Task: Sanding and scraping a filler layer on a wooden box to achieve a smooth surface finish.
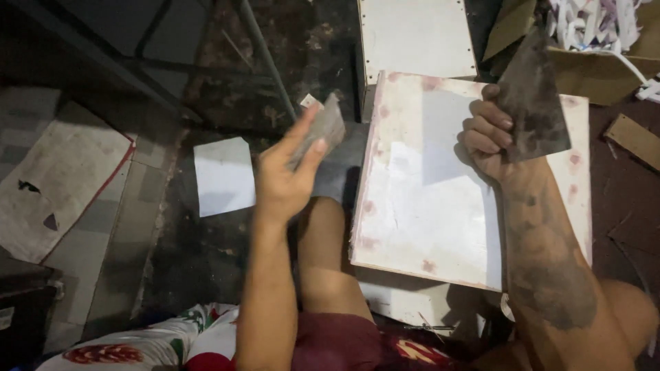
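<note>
My left hand (287,172) is raised over my knee, its fingers closed on a small greyish flat piece (322,128). My right hand (489,135) grips a dark, grimy flat scraper blade (533,103) held upright over a large white board (426,199). The board has reddish smudges along its edges and rests tilted across my legs. My right forearm is smeared with dark grime.
A second white board (416,34) with small holes along its edge lies behind the first. A white paper sheet (223,175) lies on the dark floor at left, beside a worn mat (58,182). Shredded paper (595,20) and cardboard pieces (636,137) sit at upper right.
</note>
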